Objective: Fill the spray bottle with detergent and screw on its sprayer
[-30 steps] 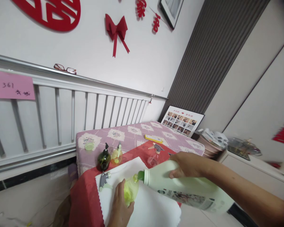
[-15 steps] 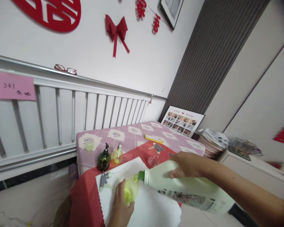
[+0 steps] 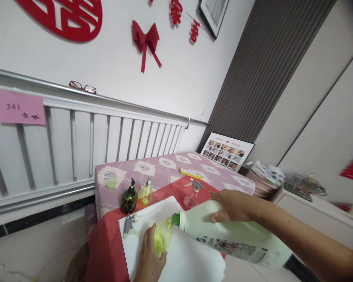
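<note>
My left hand [image 3: 153, 246] is wrapped round a small clear yellow bottle [image 3: 162, 239], tilted with its neck toward the right. With my right hand [image 3: 231, 205] I grip a large pale green jug [image 3: 238, 241] that lies tipped on its side in the air. Its green spout [image 3: 175, 219] meets the neck of the small bottle. Some yellow-green liquid shows inside the small bottle. A grey spray head [image 3: 130, 225] rests on the white mat [image 3: 191, 258], left of my left hand. The fingers under the jug's handle are partly hidden.
Behind the mat stand a dark green pump bottle [image 3: 129, 199], a yellow pump bottle [image 3: 145, 194] and a clear spray bottle [image 3: 191, 197]. A green lid [image 3: 111, 181] and a yellow case [image 3: 191, 173] lie on the patterned tablecloth [image 3: 164, 172]. A radiator [image 3: 114, 135] runs along the wall.
Both hands, the jug and the small bottle hold almost the same position. The liquid in the small bottle looks slightly higher. The view has shifted a little.
</note>
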Demonstrator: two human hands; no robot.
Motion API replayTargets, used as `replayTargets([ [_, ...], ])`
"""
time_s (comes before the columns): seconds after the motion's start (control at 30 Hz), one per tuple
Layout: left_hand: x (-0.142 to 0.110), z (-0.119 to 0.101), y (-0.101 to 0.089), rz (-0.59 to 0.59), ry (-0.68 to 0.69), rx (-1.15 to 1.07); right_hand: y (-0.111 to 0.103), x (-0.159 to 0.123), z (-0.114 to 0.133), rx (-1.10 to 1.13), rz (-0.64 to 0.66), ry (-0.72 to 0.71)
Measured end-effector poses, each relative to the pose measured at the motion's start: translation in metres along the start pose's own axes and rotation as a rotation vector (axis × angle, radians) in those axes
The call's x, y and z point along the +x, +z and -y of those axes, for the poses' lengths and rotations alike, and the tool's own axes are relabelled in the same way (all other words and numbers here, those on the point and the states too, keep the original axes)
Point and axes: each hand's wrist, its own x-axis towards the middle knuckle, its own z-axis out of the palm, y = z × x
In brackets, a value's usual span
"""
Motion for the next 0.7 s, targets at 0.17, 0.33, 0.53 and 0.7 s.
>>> replayTargets([
  [0.17,0.0005,-0.0018,-0.0002,-0.019,-0.026,-0.009,-0.0012,-0.0014,0.003,0.008,0.009,-0.011],
  [0.33,0.0016,-0.0001,0.001,-0.013,-0.005,0.016,-0.0034,-0.0031,0.0071,0.006,0.016,0.019],
  [0.53,0.0012,-0.0003,0.0009,-0.023,0.01,0.012,-0.0027,-0.0018,0.0054,0.018,0.019,0.014],
  [0.7,-0.0008,-0.0074,-0.0015,-0.049,-0.009,-0.011,-0.003,-0.001,0.0064,0.023,0.027,0.013],
])
